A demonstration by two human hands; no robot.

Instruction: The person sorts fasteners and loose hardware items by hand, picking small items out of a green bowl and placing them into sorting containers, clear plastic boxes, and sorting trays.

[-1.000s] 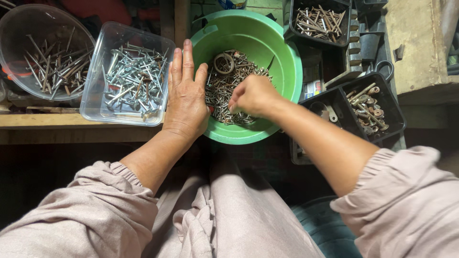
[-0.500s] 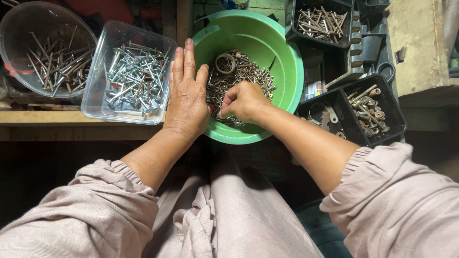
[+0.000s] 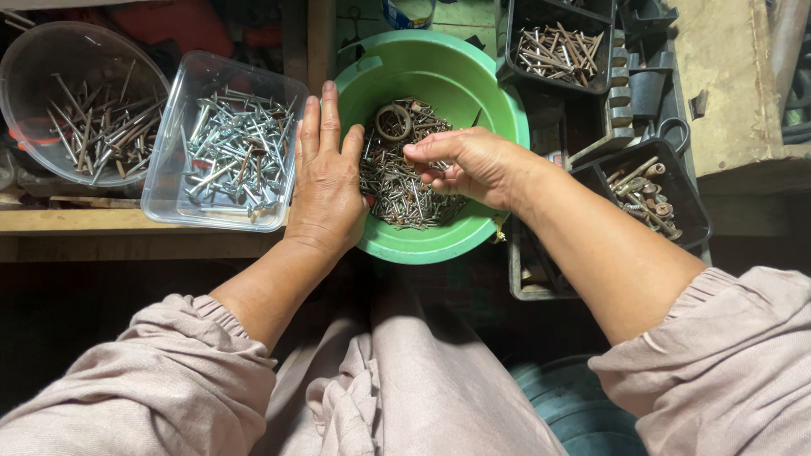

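L hand point(image 3: 328, 181) flat, fingers straight & together, palm on the near-left rim of the green bowl point(image 3: 494, 101), prob. bracing it so it won't slide or tip; it grips nothing. R hand point(image 3: 469, 160) over the bowl's middle, thumb & fingertips pinched narrow on what looks like a small nail or two from the pile of rusty nails/screws point(image 3: 397, 181) below; pinch contents too small to confirm.

A metal ring point(image 3: 394, 121) lies on the pile's far side.

Bins look sorted by type, which explains the spread around the bowl:
- 1 clear round tub point(image 3: 34, 67), long dark nails, far left
- 1 clear rect. box point(image 3: 169, 181), shiny galv. nails, touching L hand's side
- 1 black tray point(image 3: 517, 51), brown nails, upper right
- 1 black tray point(image 3: 688, 211), rusty bolts/washers, right

Totals: 1 bowl, 2 clear containers, 2 black trays w/ visible stock, 1 ring. Nails uncountable.
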